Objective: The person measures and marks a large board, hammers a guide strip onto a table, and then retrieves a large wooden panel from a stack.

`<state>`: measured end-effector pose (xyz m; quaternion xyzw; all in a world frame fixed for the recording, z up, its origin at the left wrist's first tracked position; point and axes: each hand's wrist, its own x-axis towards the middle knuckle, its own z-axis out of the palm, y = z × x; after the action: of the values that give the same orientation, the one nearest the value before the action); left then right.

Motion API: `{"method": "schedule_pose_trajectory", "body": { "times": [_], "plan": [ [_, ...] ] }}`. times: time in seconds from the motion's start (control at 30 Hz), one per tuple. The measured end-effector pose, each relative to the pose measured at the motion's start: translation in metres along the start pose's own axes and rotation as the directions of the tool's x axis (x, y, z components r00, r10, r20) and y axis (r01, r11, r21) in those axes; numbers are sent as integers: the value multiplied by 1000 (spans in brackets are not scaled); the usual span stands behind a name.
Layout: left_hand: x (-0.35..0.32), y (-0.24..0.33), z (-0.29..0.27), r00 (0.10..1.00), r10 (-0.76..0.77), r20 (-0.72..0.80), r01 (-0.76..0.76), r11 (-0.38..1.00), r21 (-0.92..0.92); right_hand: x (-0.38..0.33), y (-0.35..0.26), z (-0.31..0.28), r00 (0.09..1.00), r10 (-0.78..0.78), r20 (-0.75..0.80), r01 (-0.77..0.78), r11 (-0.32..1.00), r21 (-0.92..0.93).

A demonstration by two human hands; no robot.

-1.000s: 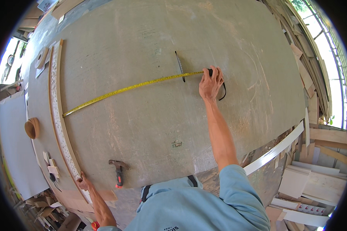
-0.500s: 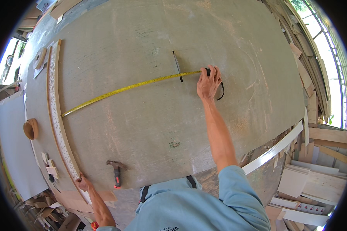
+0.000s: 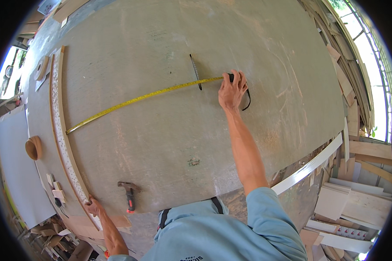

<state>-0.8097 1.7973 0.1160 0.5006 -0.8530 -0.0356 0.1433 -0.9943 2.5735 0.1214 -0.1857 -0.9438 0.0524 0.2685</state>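
My right hand [image 3: 233,90] is closed around the dark case of a tape measure [image 3: 231,78], whose black wrist strap loops out beside it. The yellow blade [image 3: 135,100] runs left across the board, and its hooked end lies at the edge of a long speckled strip [image 3: 63,139]. At the near end of that strip, my left hand [image 3: 92,207] grips its side with curled fingers. A slim pen or pencil-like tool [image 3: 195,69] lies under or against the blade near my right hand. Closer to me rests a claw hammer [image 3: 130,195] with a black and red handle.
A large grey-brown board [image 3: 170,148] covers the bench. Beyond the strip on the left lie a tape roll [image 3: 42,68], a brown ring-shaped roll [image 3: 33,148] and small wooden blocks [image 3: 56,191]. Stacked wood offcuts [image 3: 353,200] and a white strip [image 3: 311,165] stand at the right.
The whole view has shifted slightly, so the board's things sit a little further left. Both hands keep their hold; the blade stays stretched to the strip.
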Motion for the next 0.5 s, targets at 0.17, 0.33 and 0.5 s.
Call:
{"method": "schedule_pose_trajectory", "body": {
  "times": [0.17, 0.33, 0.5],
  "plan": [
    [-2, 5, -6, 1000, -12, -14, 12, 1000, 16, 1, -1, 0, 1000, 1, 4, -1, 1000, 10],
    [-5, 9, -7, 1000, -12, -9, 12, 1000, 18, -1, 0, 0, 1000, 20, 21, -20, 1000, 13],
    [-4, 9, -7, 1000, -7, -3, 7, 1000, 30, -1, 1, 1, 1000, -1, -5, 1, 1000, 18]
  ]
}}
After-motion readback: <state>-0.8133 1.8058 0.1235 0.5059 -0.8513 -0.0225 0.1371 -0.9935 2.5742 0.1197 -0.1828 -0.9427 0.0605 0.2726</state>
